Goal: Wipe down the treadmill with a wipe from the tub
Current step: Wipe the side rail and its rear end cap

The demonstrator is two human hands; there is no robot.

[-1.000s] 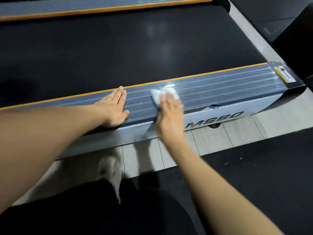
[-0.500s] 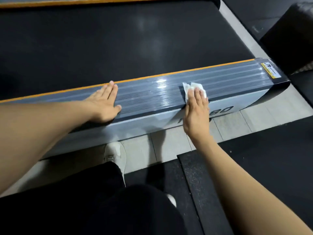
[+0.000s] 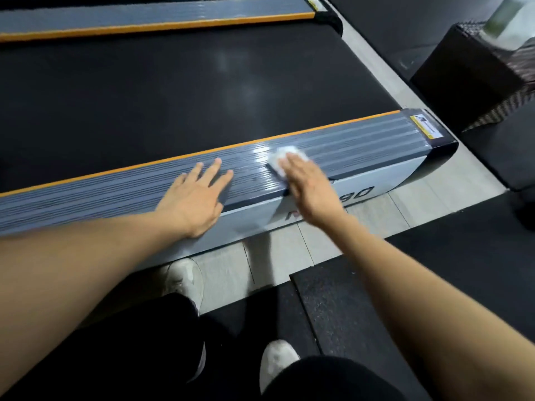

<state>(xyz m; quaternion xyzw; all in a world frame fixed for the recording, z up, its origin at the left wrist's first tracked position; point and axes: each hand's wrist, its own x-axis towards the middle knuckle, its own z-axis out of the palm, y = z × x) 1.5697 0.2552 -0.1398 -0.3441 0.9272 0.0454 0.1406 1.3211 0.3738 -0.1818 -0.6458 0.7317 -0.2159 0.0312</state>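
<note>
The treadmill lies across the view, with a black belt point(image 3: 173, 96) and a ribbed grey side rail point(image 3: 362, 140) edged in orange. My right hand point(image 3: 309, 183) presses a white wipe point(image 3: 282, 159) flat onto the rail with straight fingers; most of the wipe is hidden under the fingers. My left hand point(image 3: 197, 195) rests flat on the same rail just left of it, fingers spread. A wet sheen shows on the rail beside the wipe. No tub is in view.
A dark wicker box point(image 3: 477, 76) stands on the floor at the right, past the treadmill's end cap point(image 3: 428, 128). Black rubber mats point(image 3: 434, 270) and pale floor tiles point(image 3: 376, 218) lie under me. My white shoes point(image 3: 185, 279) stand close to the treadmill's side.
My right hand has slid the wipe along the rail, first to the right, then back a little towards my left hand. The view has shifted, showing more of the treadmill's end.
</note>
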